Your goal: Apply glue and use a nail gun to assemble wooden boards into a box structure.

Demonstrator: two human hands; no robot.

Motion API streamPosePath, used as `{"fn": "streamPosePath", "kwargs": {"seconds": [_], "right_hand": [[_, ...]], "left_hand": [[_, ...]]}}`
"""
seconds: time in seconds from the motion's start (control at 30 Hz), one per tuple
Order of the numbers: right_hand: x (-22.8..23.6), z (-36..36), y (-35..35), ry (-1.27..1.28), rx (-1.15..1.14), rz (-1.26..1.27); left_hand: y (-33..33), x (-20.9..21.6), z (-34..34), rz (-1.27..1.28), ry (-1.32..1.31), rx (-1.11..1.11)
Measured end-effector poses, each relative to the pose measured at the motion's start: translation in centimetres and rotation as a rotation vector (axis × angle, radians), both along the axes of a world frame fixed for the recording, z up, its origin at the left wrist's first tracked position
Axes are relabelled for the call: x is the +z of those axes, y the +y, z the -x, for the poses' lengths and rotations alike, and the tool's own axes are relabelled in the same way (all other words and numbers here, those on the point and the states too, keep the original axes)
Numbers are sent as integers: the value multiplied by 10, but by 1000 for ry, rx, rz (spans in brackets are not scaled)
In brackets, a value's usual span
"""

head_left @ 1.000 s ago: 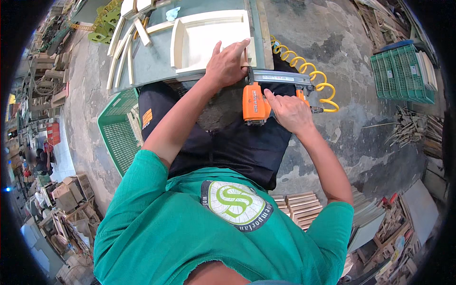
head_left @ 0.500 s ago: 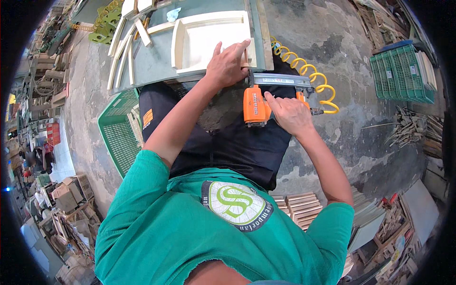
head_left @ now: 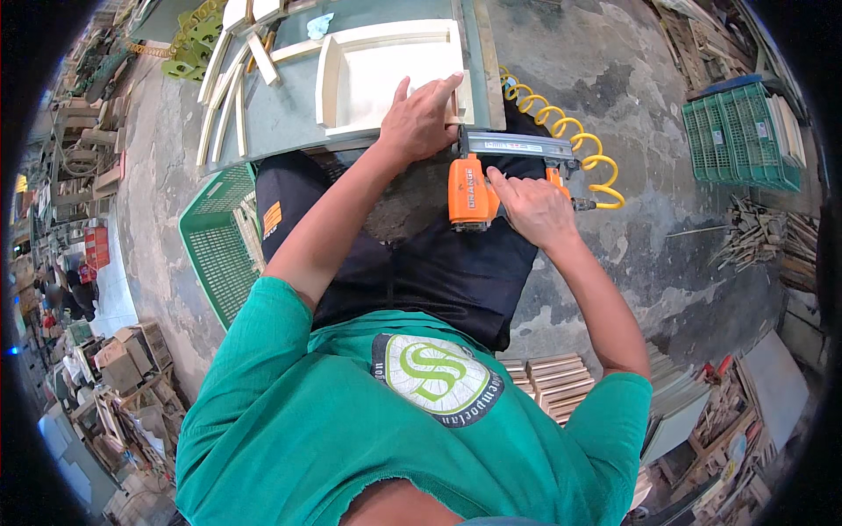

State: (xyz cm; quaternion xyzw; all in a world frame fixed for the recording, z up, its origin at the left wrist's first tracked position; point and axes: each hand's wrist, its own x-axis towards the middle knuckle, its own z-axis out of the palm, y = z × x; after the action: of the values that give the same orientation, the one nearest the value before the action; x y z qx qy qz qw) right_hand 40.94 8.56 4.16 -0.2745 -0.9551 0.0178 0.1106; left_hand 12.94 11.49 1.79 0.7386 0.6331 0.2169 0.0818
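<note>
A pale wooden frame (head_left: 328, 83) with a white panel inside lies on the grey-green tabletop (head_left: 285, 110). My left hand (head_left: 419, 120) grips its near right corner, index finger stretched along the right rail and thumb over the panel. The other fingers are partly hidden at the near edge. Wrapped around the handle of an orange air nail gun (head_left: 467, 195) is my right hand (head_left: 539, 210). The gun's nose meets the frame's near right corner, close to my left fingers; whether it touches the wood I cannot tell. Its metal magazine (head_left: 509, 145) points right.
A coiled yellow air hose (head_left: 601, 162) runs from the gun behind the table's right edge. Several curved wooden strips (head_left: 230, 110) lie at the tabletop's left. A green crate (head_left: 215, 250) stands by my left leg. Stacked green crates (head_left: 741, 136) sit at far right, beside scrap wood (head_left: 759, 237).
</note>
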Motion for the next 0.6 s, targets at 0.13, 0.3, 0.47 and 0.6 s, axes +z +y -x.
{"fn": "streamPosePath", "kwargs": {"seconds": [0.13, 0.3, 0.47, 0.6], "right_hand": [[-2, 0, -1, 7, 3, -16], [-3, 0, -2, -12, -3, -31], [2, -4, -1, 5, 7, -28], [17, -14, -5, -59, 2, -24]], "left_hand": [[-1, 4, -1, 41, 9, 13], [0, 3, -1, 41, 29, 10], [3, 3, -2, 36, 6, 0], [4, -1, 5, 14, 16, -4]]}}
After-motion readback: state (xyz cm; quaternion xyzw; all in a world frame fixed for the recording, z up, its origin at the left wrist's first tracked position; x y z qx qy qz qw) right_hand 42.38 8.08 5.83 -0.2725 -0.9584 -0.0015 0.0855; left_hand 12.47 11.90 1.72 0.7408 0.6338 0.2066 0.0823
